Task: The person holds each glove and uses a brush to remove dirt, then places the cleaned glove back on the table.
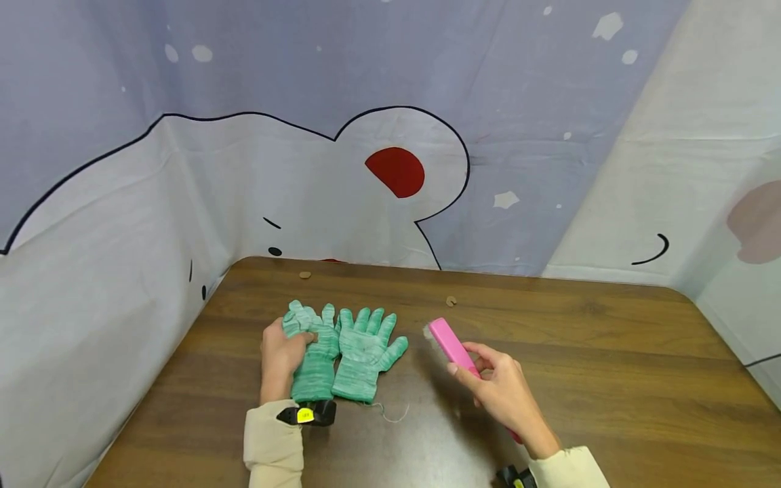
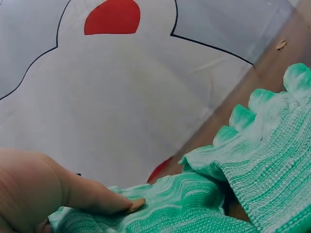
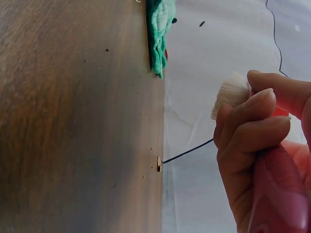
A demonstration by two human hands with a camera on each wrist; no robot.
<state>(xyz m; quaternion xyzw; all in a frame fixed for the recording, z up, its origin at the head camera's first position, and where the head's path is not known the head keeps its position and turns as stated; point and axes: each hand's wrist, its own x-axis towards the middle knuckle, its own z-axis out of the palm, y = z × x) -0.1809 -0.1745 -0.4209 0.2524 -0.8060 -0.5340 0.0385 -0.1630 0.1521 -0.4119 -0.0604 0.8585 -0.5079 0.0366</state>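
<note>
- A fabric backdrop (image 1: 293,193) with a cartoon print (pale bear-like shapes outlined in black, with a red inner ear) hangs behind and at both sides, lavender and white.
- In front of it spreads a brown wood-grain table (image 1: 622,359) with rounded far corners.
- Two cream sleeves (image 1: 272,440) reach in from the near edge, one on each side.
- The left-lying green knit glove (image 1: 314,373) is on the left part of the table, its fingers pointing toward the backdrop and its upper part rumpled.
- Just beside it, the right-lying green knit glove (image 1: 360,352) lies with fingers spread and thumb out to the right.
- The left hand (image 1: 282,356) grips the outer edge of the left-lying green knit glove, thumb on top, the other fingers mostly hidden.
- The right hand (image 1: 503,386), fingers curled, holds the pink brush by its handle, above the table.
- That pink brush (image 1: 450,344) slants to the right of both gloves, apart from them, its pale bristles (image 3: 231,94) facing left.
- Black wrist devices (image 1: 317,413) sit at both cuffs.
- Two small tan discs (image 1: 451,301) lie toward the far edge, one notched.
- A loose thread (image 1: 392,419) curls near the right-lying green knit glove's cuff.
- Tiny dark specks (image 3: 107,49) dot the wood.
</note>
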